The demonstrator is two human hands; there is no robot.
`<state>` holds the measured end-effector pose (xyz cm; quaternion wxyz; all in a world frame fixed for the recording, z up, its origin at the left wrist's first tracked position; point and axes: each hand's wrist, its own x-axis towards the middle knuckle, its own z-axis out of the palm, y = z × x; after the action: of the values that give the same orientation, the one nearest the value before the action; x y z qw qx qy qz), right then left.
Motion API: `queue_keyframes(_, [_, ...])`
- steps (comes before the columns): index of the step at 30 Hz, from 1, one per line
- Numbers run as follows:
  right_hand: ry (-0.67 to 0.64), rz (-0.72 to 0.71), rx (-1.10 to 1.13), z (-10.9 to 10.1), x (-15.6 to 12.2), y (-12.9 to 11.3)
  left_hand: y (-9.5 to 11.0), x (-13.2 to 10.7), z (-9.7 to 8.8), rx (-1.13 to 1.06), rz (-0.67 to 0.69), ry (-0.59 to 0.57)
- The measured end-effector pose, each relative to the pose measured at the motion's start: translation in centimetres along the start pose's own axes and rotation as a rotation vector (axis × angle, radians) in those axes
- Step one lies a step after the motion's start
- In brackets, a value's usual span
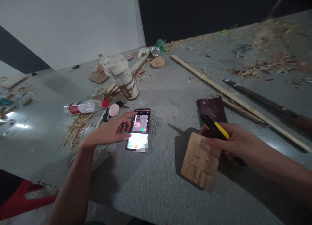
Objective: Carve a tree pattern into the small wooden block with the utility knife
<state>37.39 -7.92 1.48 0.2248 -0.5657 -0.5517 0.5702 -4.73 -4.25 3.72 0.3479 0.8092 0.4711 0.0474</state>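
My left hand point(114, 129) hovers at the left edge of a lit smartphone point(143, 124) lying on the grey table. Its index finger and thumb are apart and reach the screen's edge; the other fingers curl loosely, with nothing held. In my right hand point(226, 142) is a small wooden block point(200, 161) with a fir-tree shape carved in its face, tilted up above the table. The same hand also holds a yellow and black utility knife point(220, 131), lying across the fingers. Behind that hand lies a dark maroon piece of sandpaper or leather point(212, 109).
A paper cup point(122, 75) with a lid stands behind the phone. To its left lie a plastic bottle point(83, 107) and a pink rounded case point(113, 110). A green can point(158, 48), a round carved wooden piece point(158, 62), long wooden strips point(214, 85) and shavings point(263, 69) lie farther back.
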Motion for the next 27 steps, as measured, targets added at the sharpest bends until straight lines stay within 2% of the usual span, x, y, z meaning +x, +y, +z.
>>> queue_keyframes(6, [-0.002,-0.018,0.019,0.1,0.2,0.0,-0.1,0.0,0.0,-0.058,-0.026,-0.026])
queue_keyframes(13, [0.017,-0.016,0.002,0.0,0.4,0.5,0.2,0.4,0.3,-0.009,-0.039,0.009])
queue_keyframes(19, [0.001,0.028,0.007,0.1,0.1,-0.4,0.6,0.6,0.5,0.033,-0.078,0.028])
queue_keyframes(23, [-0.003,0.011,0.031,0.0,0.0,-0.4,1.7,0.9,0.8,0.072,-0.133,0.096])
queue_keyframes(27, [-0.014,-0.008,0.049,-0.1,0.1,-0.2,3.7,1.3,1.4,0.251,-0.234,0.169])
